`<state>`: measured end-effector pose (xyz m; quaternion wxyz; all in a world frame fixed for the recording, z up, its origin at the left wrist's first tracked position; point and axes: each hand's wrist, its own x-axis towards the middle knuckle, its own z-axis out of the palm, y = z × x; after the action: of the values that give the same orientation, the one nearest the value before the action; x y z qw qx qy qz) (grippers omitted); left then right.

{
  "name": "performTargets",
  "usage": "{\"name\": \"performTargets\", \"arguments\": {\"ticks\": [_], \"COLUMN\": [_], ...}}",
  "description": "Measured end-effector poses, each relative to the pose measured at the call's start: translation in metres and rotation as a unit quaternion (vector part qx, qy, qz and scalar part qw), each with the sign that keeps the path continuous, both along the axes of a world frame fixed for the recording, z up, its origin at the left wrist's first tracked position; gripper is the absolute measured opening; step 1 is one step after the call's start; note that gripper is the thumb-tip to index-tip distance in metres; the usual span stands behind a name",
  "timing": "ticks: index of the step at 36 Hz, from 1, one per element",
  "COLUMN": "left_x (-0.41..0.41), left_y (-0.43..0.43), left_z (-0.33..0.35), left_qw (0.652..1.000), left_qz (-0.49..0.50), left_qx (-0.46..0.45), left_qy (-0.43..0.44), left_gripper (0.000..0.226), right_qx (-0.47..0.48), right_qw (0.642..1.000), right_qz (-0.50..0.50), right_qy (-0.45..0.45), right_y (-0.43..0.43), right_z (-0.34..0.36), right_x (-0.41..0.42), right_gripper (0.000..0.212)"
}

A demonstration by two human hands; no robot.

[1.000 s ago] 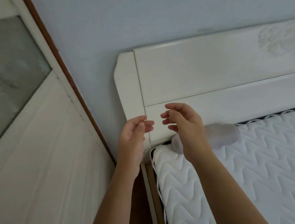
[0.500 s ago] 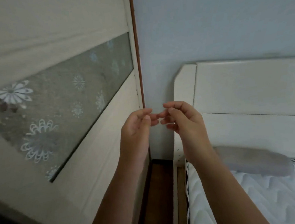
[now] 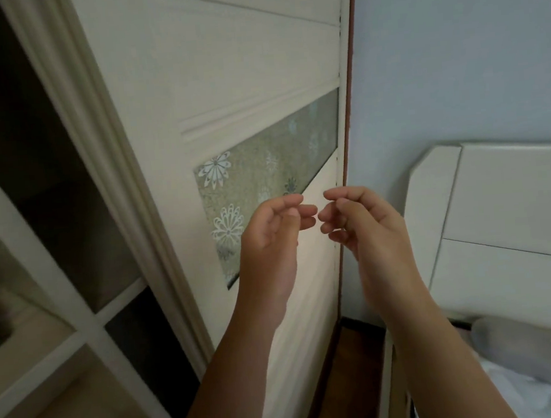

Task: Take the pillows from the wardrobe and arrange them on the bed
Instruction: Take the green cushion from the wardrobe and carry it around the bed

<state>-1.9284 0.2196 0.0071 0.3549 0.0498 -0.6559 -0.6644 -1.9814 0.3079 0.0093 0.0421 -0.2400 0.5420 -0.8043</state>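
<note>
- Left hand (image 3: pixel 270 239) and right hand (image 3: pixel 364 225) are raised side by side, fingers loosely curled and holding nothing, their fingertips near each other but apart.
- Behind them stands the wardrobe (image 3: pixel 223 64), its white door bearing a flowered glass panel (image 3: pixel 264 166). Dark open shelves (image 3: pixel 52 200) show at the left.
- One grey pillow (image 3: pixel 522 344) lies on the bed (image 3: pixel 515 209) at the lower right, below the headboard.

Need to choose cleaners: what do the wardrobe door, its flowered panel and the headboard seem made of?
Door: probably cream painted or laminated wood board; matte, with moulded trim. Panel: likely frosted glass or acrylic, with white flower prints and a slight sheen. Headboard: seemingly white painted wood, satin, with grooved joints.
</note>
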Motion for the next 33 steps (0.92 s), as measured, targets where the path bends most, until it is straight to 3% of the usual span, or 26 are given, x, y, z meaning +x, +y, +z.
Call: {"name": "performTargets", "arguments": {"ticks": [22, 33], "left_x": [0.054, 0.127], "left_y": [-0.026, -0.061], "left_z": [0.027, 0.043], "left_qw": [0.999, 0.988], "left_qz": [0.029, 0.081], "left_qx": [-0.017, -0.123], "left_qy": [0.031, 0.035], "left_gripper": [0.022, 0.020], "right_qx": [0.003, -0.021], "right_qw": [0.999, 0.991], "right_qz": [0.027, 0.107], "right_qy": [0.036, 0.073], "right_y": [-0.026, -0.070], "right_z": [0.026, 0.040], "right_x": [0.042, 0.094], "right_gripper": [0.024, 0.015]}}
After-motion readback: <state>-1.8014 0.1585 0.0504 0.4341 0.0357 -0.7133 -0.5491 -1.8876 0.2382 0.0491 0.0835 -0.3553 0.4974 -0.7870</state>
